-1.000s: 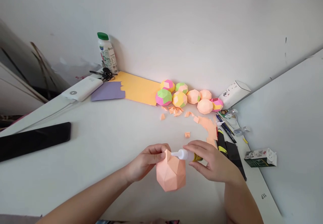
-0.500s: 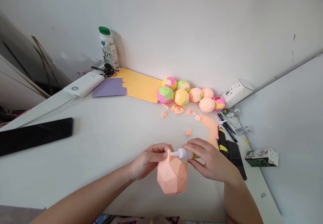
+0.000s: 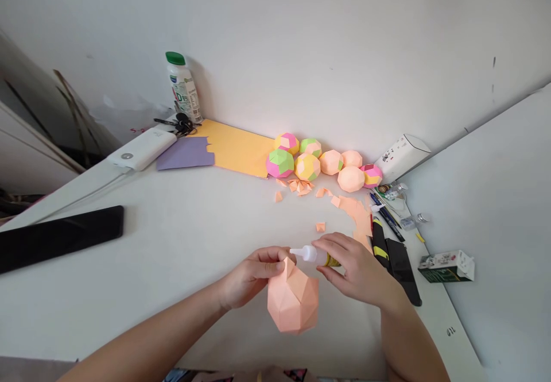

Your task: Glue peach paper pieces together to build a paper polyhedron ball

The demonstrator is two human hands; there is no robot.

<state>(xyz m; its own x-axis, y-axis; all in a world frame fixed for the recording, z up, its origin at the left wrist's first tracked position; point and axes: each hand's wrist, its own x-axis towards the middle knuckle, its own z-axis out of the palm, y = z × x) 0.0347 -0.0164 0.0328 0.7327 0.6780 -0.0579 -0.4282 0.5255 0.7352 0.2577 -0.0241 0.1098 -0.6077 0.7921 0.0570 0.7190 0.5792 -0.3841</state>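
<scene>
A peach faceted paper ball (image 3: pixel 293 304) hangs over the front of the desk, pinched near its top by my left hand (image 3: pixel 253 273). One pointed flap stands up beside my left thumb. My right hand (image 3: pixel 355 270) grips a small white glue bottle (image 3: pixel 316 254) with a yellow label, lying sideways in my fingers. Its narrow nozzle points left, just above the flap and close to my left fingertips. Part of the bottle is hidden by my right fingers.
Several finished paper balls (image 3: pixel 350 179) line the wall behind peach scraps (image 3: pixel 300 186). Yellow card (image 3: pixel 243 149), purple card (image 3: pixel 187 153), a power bank (image 3: pixel 144 147) and a black phone (image 3: pixel 62 237) lie left. Pens (image 3: pixel 390 218), a box cutter (image 3: pixel 379 241) and a carton (image 3: pixel 446 267) are right.
The glue bottle's nozzle has lifted slightly off the flap and now sits a little above it. My left hand still holds the paper ball in nearly the same place.
</scene>
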